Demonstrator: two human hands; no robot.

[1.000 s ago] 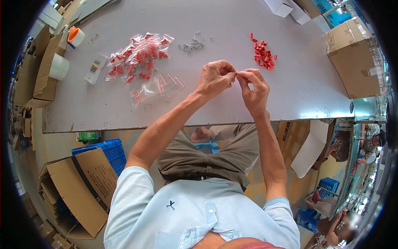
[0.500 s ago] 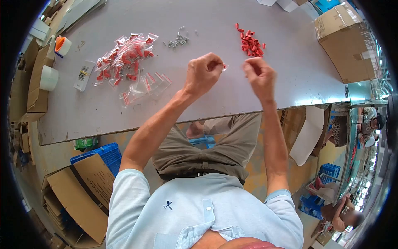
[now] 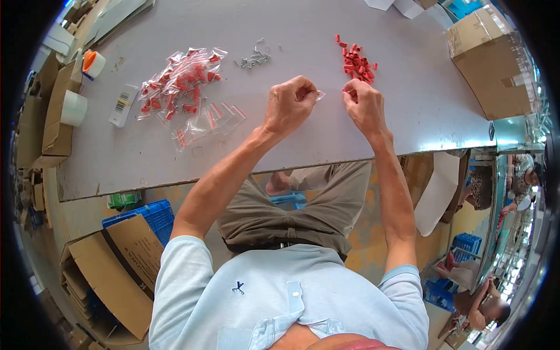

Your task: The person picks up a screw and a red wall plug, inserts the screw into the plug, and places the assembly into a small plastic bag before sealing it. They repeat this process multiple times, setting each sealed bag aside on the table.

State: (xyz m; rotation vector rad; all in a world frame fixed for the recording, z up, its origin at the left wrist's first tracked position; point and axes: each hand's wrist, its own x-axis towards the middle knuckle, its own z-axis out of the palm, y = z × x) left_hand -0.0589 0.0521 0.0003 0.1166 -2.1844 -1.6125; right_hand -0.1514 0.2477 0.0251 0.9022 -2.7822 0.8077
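Observation:
My left hand (image 3: 290, 106) is closed in a pinch above the table, with the edge of a small clear zip bag (image 3: 320, 95) showing past its fingertips. Most of that bag is hidden by the fingers. My right hand (image 3: 366, 106) is also pinched, just below a pile of red caps (image 3: 357, 63), and a bit of red shows at its fingertips. Small metal screws (image 3: 254, 59) lie loose beyond my left hand. To its left is a heap of filled bags (image 3: 184, 79) with red caps inside. Flat, unfilled zip bags (image 3: 219, 119) lie in front of that heap.
A cardboard box (image 3: 490, 64) stands at the table's right end. On the left are a labelled white box (image 3: 123, 105), an orange tape roll (image 3: 92, 63) and an open carton (image 3: 61, 116). Below the table sit a blue crate (image 3: 157, 219) and folded cardboard (image 3: 116, 268). Other people sit at the right.
My right hand has come up slightly toward the red caps, its fingers now pinched at the pile's edge. My left hand stays nearly in place, with more of the clear bag showing.

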